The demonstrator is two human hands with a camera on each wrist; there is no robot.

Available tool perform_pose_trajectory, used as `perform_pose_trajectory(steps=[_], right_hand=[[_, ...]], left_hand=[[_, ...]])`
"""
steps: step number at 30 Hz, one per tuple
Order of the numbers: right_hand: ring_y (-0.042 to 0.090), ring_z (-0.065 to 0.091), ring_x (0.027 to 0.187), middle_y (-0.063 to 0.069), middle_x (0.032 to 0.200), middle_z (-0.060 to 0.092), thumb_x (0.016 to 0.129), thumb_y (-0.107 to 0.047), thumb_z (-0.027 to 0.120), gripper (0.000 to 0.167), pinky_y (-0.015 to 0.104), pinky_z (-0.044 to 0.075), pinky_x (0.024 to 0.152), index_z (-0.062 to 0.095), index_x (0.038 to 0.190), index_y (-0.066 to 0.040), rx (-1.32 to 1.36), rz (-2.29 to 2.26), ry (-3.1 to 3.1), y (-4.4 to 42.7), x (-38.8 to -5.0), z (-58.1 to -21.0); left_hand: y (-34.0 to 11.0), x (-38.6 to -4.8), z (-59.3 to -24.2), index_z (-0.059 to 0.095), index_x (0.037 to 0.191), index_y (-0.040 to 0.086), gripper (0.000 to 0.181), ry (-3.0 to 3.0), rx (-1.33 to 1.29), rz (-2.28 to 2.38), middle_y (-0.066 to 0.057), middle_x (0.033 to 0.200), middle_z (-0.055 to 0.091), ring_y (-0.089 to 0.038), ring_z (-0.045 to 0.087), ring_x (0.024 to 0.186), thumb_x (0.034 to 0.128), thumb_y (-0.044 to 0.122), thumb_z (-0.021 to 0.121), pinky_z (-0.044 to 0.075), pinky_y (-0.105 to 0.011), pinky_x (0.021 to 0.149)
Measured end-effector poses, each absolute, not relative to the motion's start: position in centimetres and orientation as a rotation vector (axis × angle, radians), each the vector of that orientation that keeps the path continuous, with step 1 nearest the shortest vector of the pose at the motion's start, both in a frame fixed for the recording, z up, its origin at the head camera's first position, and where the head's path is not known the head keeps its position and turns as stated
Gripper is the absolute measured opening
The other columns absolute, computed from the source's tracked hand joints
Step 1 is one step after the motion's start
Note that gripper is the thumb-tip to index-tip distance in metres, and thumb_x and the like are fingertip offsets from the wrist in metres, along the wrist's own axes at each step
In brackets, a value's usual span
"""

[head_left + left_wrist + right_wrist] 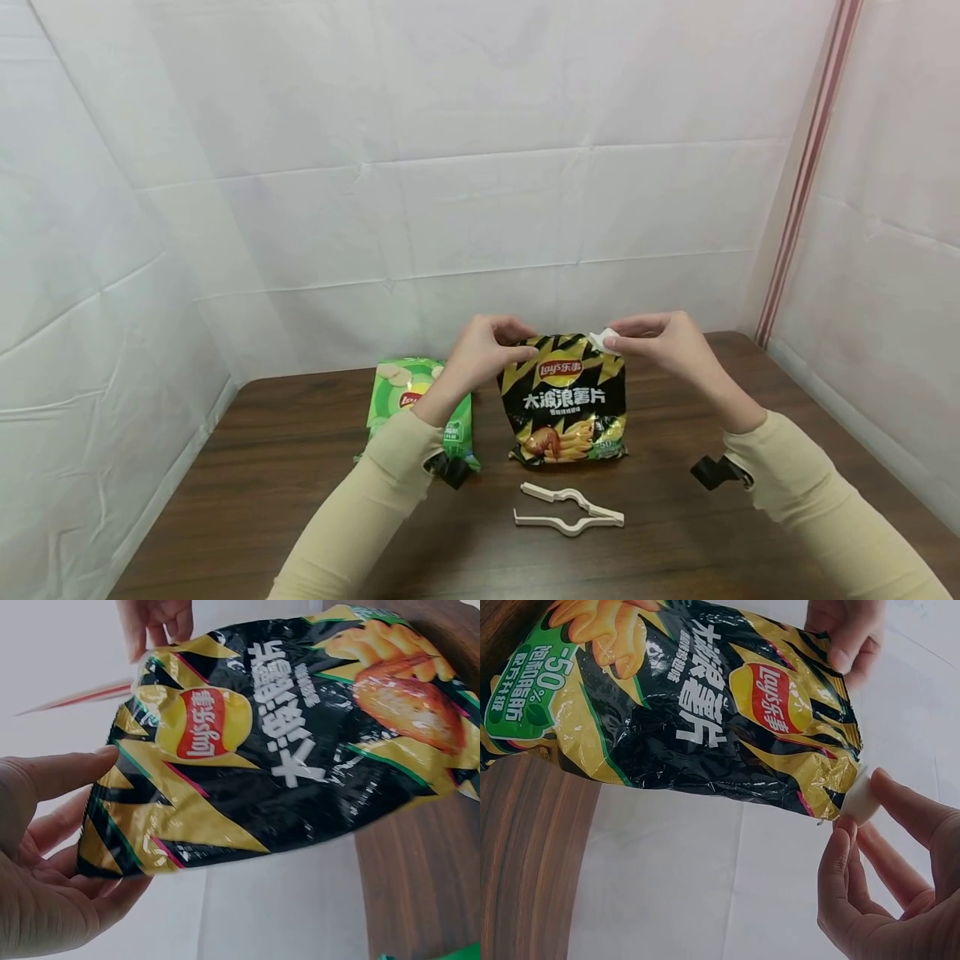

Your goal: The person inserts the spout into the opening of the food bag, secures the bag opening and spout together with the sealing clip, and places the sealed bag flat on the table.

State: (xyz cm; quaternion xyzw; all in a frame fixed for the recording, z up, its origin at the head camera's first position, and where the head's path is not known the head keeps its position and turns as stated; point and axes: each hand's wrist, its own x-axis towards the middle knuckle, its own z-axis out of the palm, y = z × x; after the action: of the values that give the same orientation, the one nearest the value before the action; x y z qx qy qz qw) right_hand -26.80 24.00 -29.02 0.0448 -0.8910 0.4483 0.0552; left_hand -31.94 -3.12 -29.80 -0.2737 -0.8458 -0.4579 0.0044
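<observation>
A black and gold bag of potato chips [564,408] stands upright above the table. My left hand [491,350] pinches its top left corner, thumb in front and fingers behind, as the left wrist view shows. At the opposite top corner, my right hand [652,333] pinches a small white piece [860,799] between thumb and fingers. That piece sits against the bag's top edge; its exact kind is hard to make out. In front of the bag lies a white bag clip [573,515], its two arms spread apart and joined at the right end.
A green bag of potato chips [397,392] lies to the left, partly hidden behind my left forearm. The dark wooden table [277,475] backs onto a white sheet [450,208], with another white sheet wall on either side.
</observation>
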Motion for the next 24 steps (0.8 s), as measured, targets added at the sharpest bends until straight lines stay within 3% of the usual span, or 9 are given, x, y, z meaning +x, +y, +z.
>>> perform_pose_trajectory(steps=[6,13,24], right_hand=[[0.01,0.068,0.084,0.011,0.108,0.071,0.078,-0.049,0.073,0.05,0.027,0.052,0.071,0.07,0.114,-0.014,0.147,1.349,-2.711,24.0,-26.8,-28.9],[0.025,0.069,0.092,0.011,0.107,0.071,0.078,-0.049,0.073,0.051,0.027,0.052,0.071,0.07,0.114,-0.013,0.153,1.356,-2.704,24.0,-26.7,-28.9],[0.023,0.069,0.089,0.01,0.103,0.072,0.078,-0.047,0.074,0.048,0.033,0.054,0.072,0.071,0.111,-0.013,0.162,1.353,-2.697,23.7,-26.7,-29.0]], left_hand=[[-2.1,-32.0,-28.9,0.072,0.103,0.011,0.023,-2.621,-0.922,-1.442,-0.003,0.099,0.073,-0.017,0.066,0.087,0.0816,0.019,0.075,0.052,-0.025,0.07],[-1.1,-31.9,-28.4,0.072,0.103,0.011,0.022,-2.623,-0.97,-1.429,-0.005,0.097,0.073,-0.018,0.067,0.085,0.082,0.018,0.075,0.052,-0.024,0.069],[0.6,-31.6,-27.8,0.074,0.098,0.01,0.021,-2.775,-0.948,-1.226,-0.003,0.094,0.074,-0.014,0.066,0.084,0.0804,0.021,0.077,0.051,-0.024,0.071]])
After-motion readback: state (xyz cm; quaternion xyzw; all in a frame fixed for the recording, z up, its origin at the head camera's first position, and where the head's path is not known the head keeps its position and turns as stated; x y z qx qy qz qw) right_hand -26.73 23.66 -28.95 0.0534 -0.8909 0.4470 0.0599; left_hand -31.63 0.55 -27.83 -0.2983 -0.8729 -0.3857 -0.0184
